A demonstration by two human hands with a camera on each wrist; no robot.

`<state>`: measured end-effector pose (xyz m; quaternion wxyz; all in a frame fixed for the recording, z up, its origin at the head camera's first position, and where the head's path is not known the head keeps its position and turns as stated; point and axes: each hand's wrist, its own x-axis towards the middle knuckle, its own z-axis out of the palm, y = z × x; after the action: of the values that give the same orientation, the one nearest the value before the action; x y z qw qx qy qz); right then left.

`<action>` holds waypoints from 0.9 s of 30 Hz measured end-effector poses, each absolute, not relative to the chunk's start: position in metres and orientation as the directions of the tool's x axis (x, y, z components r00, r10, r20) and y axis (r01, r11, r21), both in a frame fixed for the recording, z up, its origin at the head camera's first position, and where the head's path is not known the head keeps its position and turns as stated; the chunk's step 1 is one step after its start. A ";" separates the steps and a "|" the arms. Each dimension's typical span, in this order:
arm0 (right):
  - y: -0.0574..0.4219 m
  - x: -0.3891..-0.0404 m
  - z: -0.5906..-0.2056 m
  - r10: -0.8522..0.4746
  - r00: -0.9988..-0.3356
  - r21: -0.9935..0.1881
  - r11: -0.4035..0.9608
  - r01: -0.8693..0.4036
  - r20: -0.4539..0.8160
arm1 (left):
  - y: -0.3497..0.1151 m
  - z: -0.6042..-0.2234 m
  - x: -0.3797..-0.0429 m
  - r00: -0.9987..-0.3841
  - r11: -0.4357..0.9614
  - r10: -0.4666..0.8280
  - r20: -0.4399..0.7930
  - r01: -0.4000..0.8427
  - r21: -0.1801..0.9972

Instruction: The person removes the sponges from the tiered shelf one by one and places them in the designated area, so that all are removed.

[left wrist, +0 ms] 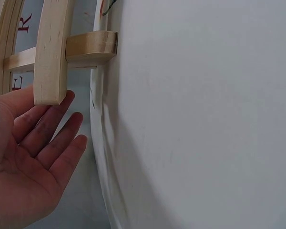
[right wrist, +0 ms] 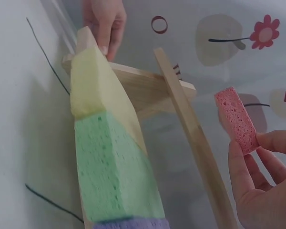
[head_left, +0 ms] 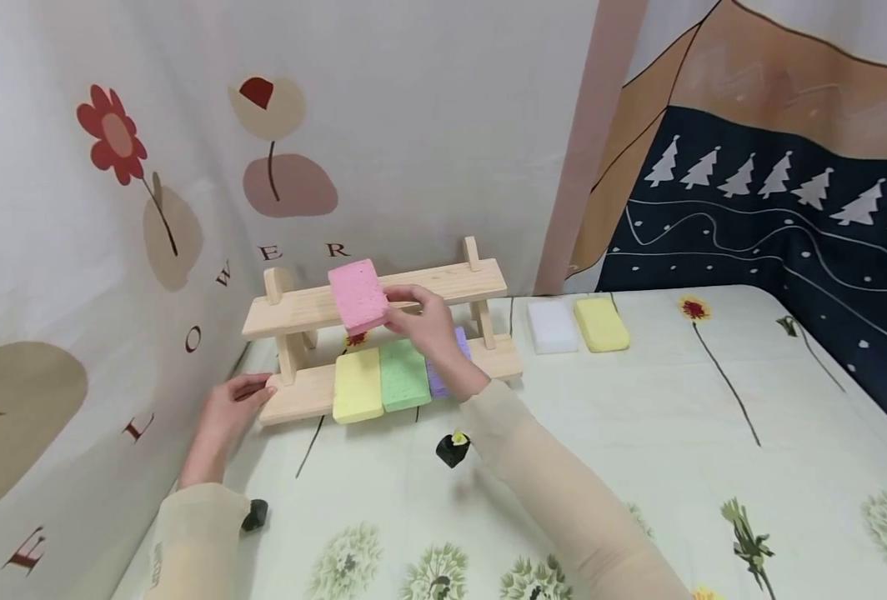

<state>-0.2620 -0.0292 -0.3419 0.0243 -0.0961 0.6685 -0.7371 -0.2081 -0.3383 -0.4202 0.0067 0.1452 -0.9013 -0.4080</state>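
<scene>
While the right hand (head_left: 432,325) bears it aloft, one pink sponge (head_left: 358,297) stands clear of the upper board (head_left: 443,285) of a two-tier wooden rack (head_left: 290,358), a gap between sponge and wood showing in the right wrist view. Governing relation, as judged: sponge above the board and left of its middle, seen from the head; broad face turned toward the wearer, long axis tipped near upright and crossing the board's length. Nearer hand: the right, at the sponge's lower right edge, its thumb and fingers closed in a pinch. Left hand (head_left: 226,408): lower down, at the left end of the lower board (head_left: 303,392), thumb and forefinger lightly gripping the wood from either side, other fingers extended loosely and holding nothing. On the lower board, side by side from left: one yellow sponge (head_left: 358,386), one green sponge (head_left: 404,375), one purple sponge (head_left: 437,383), the last partly hidden by the right forearm. Right of the rack, on the cloth-covered counter (head_left: 676,417): one white sponge (head_left: 552,326) and, just beside it, a second yellow sponge (head_left: 602,325), both lying flat.
</scene>
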 end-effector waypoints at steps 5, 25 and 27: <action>-0.010 -0.262 -0.339 -0.156 -0.980 -0.986 -0.133 -0.101 0.122 | -0.339 -0.420 -0.207 -0.954 0.625 -0.279 -0.110 -0.267 0.733; 0.075 -0.259 -0.341 -0.057 -0.983 -0.984 -0.049 -0.170 0.173 | -0.336 -0.421 -0.210 -0.938 0.590 -0.311 -0.152 -0.316 0.743; 0.082 -0.259 -0.341 -0.048 -0.984 -0.984 -0.056 -0.170 0.173 | -0.336 -0.421 -0.210 -0.937 0.587 -0.312 -0.154 -0.318 0.745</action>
<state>-0.2592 0.0819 -0.3414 -0.0421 -0.0795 0.6858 -0.7222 -0.2105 -0.3361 -0.4210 -0.0034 0.1770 -0.8907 -0.4187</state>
